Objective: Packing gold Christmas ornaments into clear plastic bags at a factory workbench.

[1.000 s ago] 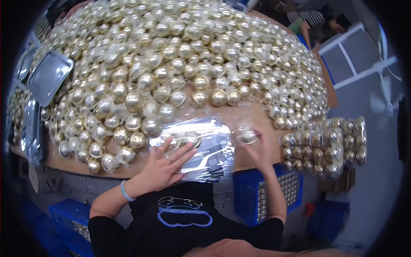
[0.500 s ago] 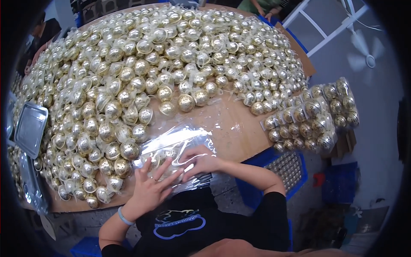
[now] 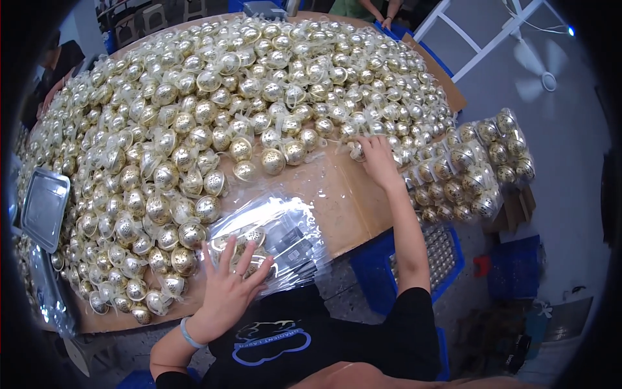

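My left hand [image 3: 232, 290], fingers spread, rests at the near edge of a stack of clear plastic bags [image 3: 285, 220]. Beside its fingertips lie gold ball ornaments [image 3: 254, 236], seemingly inside the top bag, though glare and fingers partly hide them. Farther out, my right arm stretches to the edge of the large pile. There my right hand [image 3: 378, 159] has its fingers closed on a gold ball ornament [image 3: 356, 152] with a pale ribbon; the hand partly covers it. More gold balls [image 3: 273, 161] with sheer ribbons border the bare cardboard [image 3: 343, 207].
Bagged packs of gold balls [image 3: 457, 172] sit at the table's right edge, above a blue crate [image 3: 376, 266]. A metal tray [image 3: 45, 209] rests at the left. Co-workers' hands [image 3: 387, 21] show at the far edge, another person [image 3: 65, 61] at far left. A fan [image 3: 547, 81] stands right.
My right hand has left the plastic bags and moved far and right to a ball at the pile's edge. My left hand stays by the bags, its fingers still spread.
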`<control>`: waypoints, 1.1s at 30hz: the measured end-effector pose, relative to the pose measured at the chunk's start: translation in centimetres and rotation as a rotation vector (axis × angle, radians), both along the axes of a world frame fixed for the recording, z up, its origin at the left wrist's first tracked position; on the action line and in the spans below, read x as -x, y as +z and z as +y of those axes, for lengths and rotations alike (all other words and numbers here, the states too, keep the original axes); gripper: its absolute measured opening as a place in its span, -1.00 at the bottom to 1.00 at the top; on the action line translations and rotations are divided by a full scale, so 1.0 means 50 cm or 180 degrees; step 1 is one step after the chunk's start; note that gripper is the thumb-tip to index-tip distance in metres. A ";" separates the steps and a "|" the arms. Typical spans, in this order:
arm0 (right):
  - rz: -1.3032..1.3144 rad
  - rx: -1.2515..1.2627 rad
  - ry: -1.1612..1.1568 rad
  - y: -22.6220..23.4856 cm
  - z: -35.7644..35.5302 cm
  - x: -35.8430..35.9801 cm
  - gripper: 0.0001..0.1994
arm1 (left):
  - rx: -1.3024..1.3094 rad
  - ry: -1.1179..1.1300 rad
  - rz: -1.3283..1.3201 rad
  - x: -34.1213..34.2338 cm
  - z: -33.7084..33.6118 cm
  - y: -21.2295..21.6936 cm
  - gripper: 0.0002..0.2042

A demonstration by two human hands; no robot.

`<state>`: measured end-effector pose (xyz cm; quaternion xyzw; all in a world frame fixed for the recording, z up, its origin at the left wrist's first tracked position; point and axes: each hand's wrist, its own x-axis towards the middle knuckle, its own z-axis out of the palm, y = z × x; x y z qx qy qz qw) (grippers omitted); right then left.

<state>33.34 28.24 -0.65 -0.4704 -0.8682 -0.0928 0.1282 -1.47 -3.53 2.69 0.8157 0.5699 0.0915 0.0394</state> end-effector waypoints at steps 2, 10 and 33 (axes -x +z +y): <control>0.0755 0.0350 0.0136 0.031 -0.083 0.034 -0.42 | 0.0032 -0.0295 -0.0463 0.001 0.019 -0.009 -0.43; 0.2327 0.2544 0.0787 -0.004 -0.316 0.078 -0.37 | -0.0184 -0.0387 -0.0688 -0.009 0.037 -0.036 -0.19; 0.2958 0.3050 0.0905 -0.004 -0.304 0.202 -0.64 | 0.0036 -0.0357 -0.0405 -0.009 0.037 -0.023 -0.34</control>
